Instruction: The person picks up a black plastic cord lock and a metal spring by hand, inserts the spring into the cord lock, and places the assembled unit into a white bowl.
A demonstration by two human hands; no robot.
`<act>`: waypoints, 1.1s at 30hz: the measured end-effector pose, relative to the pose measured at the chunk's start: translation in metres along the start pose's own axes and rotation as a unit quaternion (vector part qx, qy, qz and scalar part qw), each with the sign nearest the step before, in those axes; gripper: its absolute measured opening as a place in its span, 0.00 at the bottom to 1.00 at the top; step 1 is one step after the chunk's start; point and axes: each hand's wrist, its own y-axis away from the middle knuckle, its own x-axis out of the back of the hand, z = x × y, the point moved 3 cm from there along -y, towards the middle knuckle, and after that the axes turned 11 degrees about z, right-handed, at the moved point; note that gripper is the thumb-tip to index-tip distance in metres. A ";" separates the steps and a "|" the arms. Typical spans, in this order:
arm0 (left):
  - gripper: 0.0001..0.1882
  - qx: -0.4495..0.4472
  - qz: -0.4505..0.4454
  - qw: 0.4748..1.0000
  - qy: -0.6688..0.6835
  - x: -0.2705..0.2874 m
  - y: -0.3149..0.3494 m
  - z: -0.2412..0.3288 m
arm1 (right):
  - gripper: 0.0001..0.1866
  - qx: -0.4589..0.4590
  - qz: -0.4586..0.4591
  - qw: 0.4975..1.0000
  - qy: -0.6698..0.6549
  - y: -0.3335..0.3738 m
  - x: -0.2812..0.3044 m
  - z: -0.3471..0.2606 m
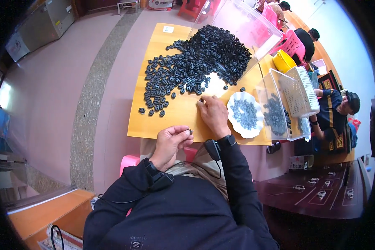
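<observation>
My left hand is closed in a pinch at the table's near edge, with a small dark piece between thumb and forefinger. Farther in, my right hand rests on the wooden table, its bent fingertips closing on a black two-hole piece that they partly cover. Beyond both hands spreads a large heap of small black oval two-hole pieces, with loose ones trailing to the left. Right of my right hand sits a white scalloped plate holding many small translucent grey pieces.
A clear plastic bin lies behind the heap. Another clear bin with grey and black pieces stands right of the plate, beside a white perforated basket and a yellow bowl. A co-worker sits at the right.
</observation>
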 end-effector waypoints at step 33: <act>0.20 -0.001 -0.103 0.993 -0.056 -0.009 0.003 -0.003 | 0.16 -0.233 -0.162 0.777 -0.562 0.075 0.013 0.011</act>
